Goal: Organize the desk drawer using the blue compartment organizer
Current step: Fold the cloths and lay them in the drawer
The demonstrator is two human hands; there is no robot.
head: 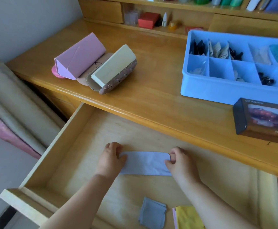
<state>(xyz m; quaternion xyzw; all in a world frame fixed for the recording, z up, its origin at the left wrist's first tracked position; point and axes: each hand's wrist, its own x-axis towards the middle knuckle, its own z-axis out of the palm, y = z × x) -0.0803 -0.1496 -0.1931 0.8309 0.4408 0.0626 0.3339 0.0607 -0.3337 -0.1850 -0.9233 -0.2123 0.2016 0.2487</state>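
Both the left hand (112, 156) and right hand (178, 158) pinched a pale folded cloth (145, 163) in the open drawer (55, 156), apparently mid-folding, likely destined next for the blue compartment organizer (217, 88).

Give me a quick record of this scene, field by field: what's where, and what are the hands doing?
Drawer: open drawer, pulled out from the desk
Left hand: left hand grips the left end of a pale folded cloth
Right hand: right hand pinches its right end
Also in drawer: grey cloth, yellow cloth
On desk: blue organizer, partly filled; pink case; cream case; dark box
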